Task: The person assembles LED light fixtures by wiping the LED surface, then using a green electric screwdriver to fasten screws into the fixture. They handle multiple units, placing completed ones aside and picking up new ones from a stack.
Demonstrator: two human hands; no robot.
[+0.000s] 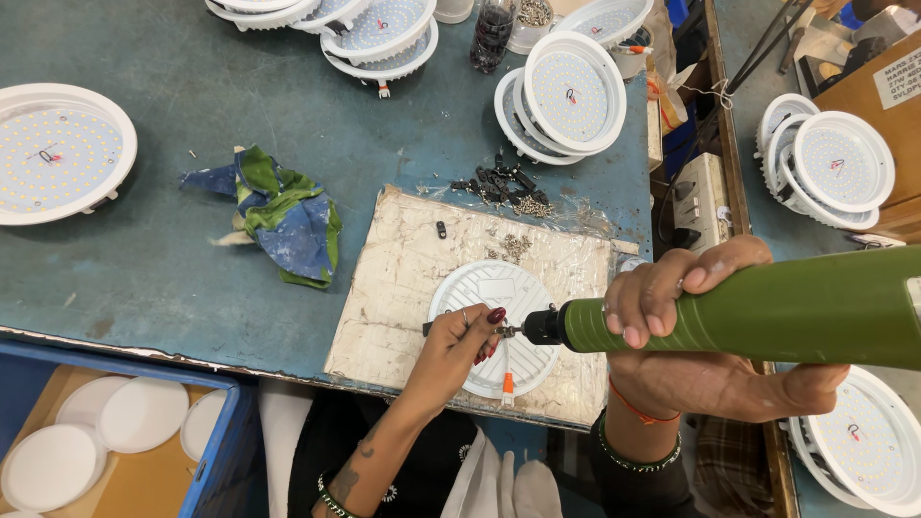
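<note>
Right hand (696, 331) grips green screwdriver (767, 309); left hand (460, 345) pinches its tip.

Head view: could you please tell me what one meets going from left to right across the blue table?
Lone lamp panel → crumpled cloth → left hand on the white lamp back → right hand → green screwdriver

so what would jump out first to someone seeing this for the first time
The big green electric screwdriver in the right hand cuts across the lower right, its tip at the left hand over a round white lamp back on a worn board. Around them, stacks of round white lamp panels dotted with small lights ring the blue table, and a crumpled blue and green rag lies left of the board.
</note>
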